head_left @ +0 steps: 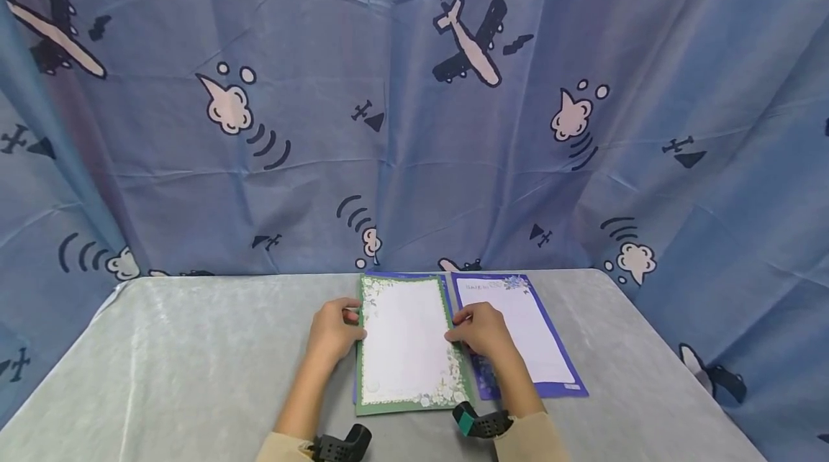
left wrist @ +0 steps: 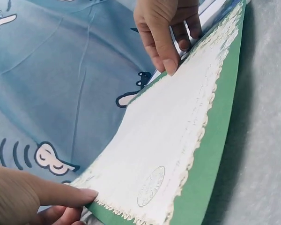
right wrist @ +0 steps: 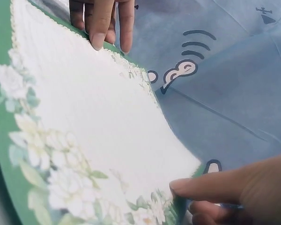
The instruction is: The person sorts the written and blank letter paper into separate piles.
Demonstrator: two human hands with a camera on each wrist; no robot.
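Observation:
A green-bordered sheet of floral stationery paper (head_left: 408, 347) is held by both hands, one at each long side. My left hand (head_left: 333, 329) pinches its left edge, thumb on top and fingers beneath. On the opposite edge, my right hand (head_left: 482, 332) pinches the sheet the same way. In both wrist views the paper bows slightly, its middle blank, with white flowers along the border. Beneath it a purple-blue sheet (head_left: 447, 282) shows only at the edges. Right of these lies another purple-bordered sheet (head_left: 531, 332) with faint writing near its top, partly covered by my right hand and forearm.
A pale grey cloth covers the table (head_left: 214, 347). Behind it hangs a blue curtain (head_left: 311, 124) printed with airplanes and clouds, meeting the table's back edge. Black wrist cameras (head_left: 343, 444) are strapped on both forearms.

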